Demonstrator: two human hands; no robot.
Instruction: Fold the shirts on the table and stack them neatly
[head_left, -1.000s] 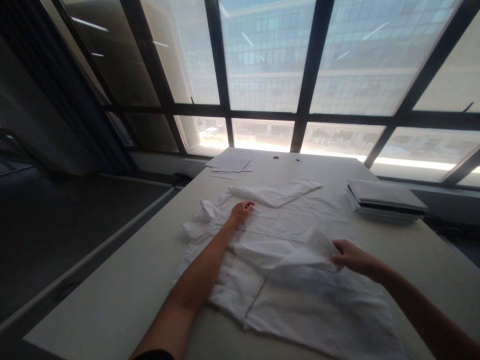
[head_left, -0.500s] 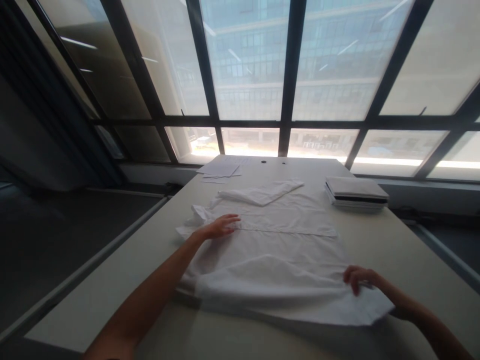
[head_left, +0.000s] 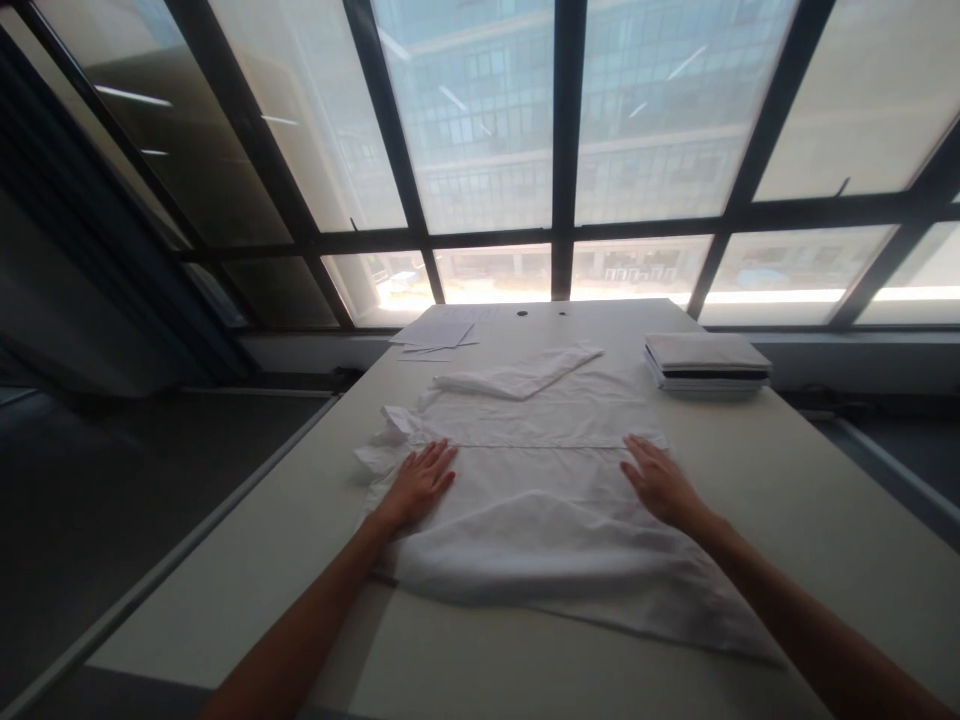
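A white shirt (head_left: 525, 510) lies spread on the white table, its body turned sideways and a sleeve laid across its far part. My left hand (head_left: 418, 482) rests flat on the shirt's left side, near the collar, fingers stretched out. On the right, my right hand (head_left: 660, 482) lies on the cloth close to the straight seam line running across the shirt, its fingers extended. Neither hand grips the fabric. The near edge of the shirt is loosely rumpled, and its near right corner is partly hidden behind my right forearm.
A stack of folded cloth (head_left: 707, 365) sits at the table's right edge. Loose paper sheets (head_left: 435, 336) lie at the far left of the table (head_left: 247, 560). Tall windows stand behind the table, and a dark curtain (head_left: 97, 220) hangs at the left.
My right hand has let go of the shirt's near right part and moved away from me and left, onto the cloth by the seam. My left hand has shifted slightly nearer and left.
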